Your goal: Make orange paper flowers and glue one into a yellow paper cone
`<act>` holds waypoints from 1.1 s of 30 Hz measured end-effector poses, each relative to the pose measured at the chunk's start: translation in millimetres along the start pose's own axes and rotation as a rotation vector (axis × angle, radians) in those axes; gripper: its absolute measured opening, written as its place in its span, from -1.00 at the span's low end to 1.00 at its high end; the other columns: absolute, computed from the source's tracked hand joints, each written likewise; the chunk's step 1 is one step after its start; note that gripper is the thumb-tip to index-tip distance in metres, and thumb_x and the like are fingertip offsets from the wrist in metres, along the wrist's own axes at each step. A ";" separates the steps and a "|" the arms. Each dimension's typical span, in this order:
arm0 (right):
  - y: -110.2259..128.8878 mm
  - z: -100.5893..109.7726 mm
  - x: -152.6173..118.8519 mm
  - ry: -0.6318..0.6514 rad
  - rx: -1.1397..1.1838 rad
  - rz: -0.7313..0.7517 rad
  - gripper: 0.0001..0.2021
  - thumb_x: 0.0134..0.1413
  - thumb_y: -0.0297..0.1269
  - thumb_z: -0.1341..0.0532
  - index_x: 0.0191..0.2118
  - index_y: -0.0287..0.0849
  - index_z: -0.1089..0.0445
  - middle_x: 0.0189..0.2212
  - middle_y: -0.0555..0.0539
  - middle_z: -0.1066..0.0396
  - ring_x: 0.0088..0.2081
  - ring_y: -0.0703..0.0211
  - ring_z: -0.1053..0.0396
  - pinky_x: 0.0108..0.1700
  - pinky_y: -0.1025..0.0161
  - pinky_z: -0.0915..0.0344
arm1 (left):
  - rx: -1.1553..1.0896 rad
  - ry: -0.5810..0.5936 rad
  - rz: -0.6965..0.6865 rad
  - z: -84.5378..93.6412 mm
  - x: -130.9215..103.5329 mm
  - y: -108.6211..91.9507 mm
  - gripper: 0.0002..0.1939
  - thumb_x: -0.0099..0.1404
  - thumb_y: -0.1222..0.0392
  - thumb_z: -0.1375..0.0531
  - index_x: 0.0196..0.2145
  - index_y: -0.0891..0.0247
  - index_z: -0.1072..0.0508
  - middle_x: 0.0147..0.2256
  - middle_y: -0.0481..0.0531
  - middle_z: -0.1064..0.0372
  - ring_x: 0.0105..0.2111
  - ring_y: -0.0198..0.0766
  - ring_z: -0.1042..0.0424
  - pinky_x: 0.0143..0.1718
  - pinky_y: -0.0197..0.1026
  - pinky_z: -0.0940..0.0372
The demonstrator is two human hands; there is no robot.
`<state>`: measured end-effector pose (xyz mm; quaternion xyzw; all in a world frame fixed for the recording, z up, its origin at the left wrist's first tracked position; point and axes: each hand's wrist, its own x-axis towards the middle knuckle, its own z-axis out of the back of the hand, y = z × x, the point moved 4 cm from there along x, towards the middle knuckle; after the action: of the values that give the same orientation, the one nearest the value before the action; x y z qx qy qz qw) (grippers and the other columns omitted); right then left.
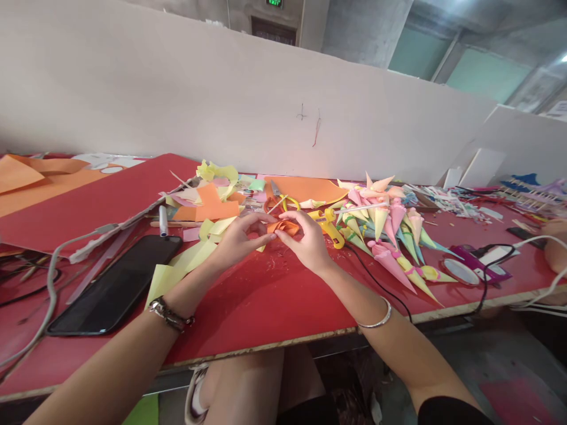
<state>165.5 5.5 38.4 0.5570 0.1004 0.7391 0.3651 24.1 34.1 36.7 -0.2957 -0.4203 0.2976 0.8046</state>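
Observation:
Between both hands, just above the red table, is a small piece of folded or curled orange paper (283,226). My left hand (241,236) pinches its left side with thumb and fingers. On the other side my right hand (308,239) grips it, thumb in front and fingers behind. A yellow glue gun (330,227) lies right beside my right hand. Behind the hands rest scissors with orange and yellow handles (287,203). Yellow paper strips (177,268) lie by my left wrist, and orange paper scraps (212,203) sit farther back.
Pastel paper cones (394,221) are piled at the right, near a round mirror (461,271) and cables. A black phone (117,283) and a white marker (163,221) lie left. A large red board (97,200) stands behind them. Another person's hand (556,245) shows at far right.

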 end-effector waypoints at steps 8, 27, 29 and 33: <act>6.7 -2.9 0.1 0.127 -0.107 0.134 -0.80 0.03 -0.31 -0.15 -0.17 -0.05 -0.23 -0.26 -0.05 -0.28 -0.17 0.16 -0.30 -0.13 0.14 -0.32 | 0.110 0.035 -0.068 -1.8 -0.6 -2.3 -0.82 0.09 0.27 -0.18 -0.35 0.25 -0.24 -0.41 -0.04 -0.31 -0.43 -0.39 -0.37 -0.39 -0.32 -0.33; 7.4 -3.2 -1.8 0.026 -0.059 0.093 -0.71 0.04 -0.26 -0.15 -0.07 -0.05 -0.23 -0.18 -0.08 -0.35 -0.12 0.15 -0.32 -0.07 0.10 -0.31 | 0.243 -0.191 -0.194 5.4 -3.0 -7.8 -0.82 0.11 0.21 -0.19 -0.36 0.24 -0.22 -0.35 -0.01 -0.27 -0.36 -0.37 -0.28 -0.36 -0.29 -0.25; 8.6 -3.2 -1.9 0.042 -0.059 0.100 -0.70 0.05 -0.27 -0.14 -0.05 -0.02 -0.23 -0.17 -0.06 -0.35 -0.10 0.15 -0.31 -0.05 0.09 -0.30 | 0.302 -0.191 -0.222 5.4 -3.3 -8.3 -0.82 0.11 0.22 -0.19 -0.37 0.23 -0.22 -0.39 -0.04 -0.25 -0.43 -0.40 -0.24 -0.44 -0.32 -0.22; 9.3 -3.3 -1.6 0.058 -0.069 0.103 -0.69 0.05 -0.26 -0.15 -0.04 -0.01 -0.22 -0.14 -0.06 -0.34 -0.08 0.14 -0.30 -0.02 0.08 -0.28 | 0.331 -0.207 -0.247 6.4 -3.3 -6.5 -0.83 0.10 0.27 -0.19 -0.38 0.23 -0.21 -0.41 -0.06 -0.22 -0.49 -0.43 -0.21 -0.46 -0.34 -0.21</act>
<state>158.8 -1.3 41.2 0.5271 0.0566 0.7757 0.3423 18.7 28.9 42.8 -0.0737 -0.4791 0.2903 0.8251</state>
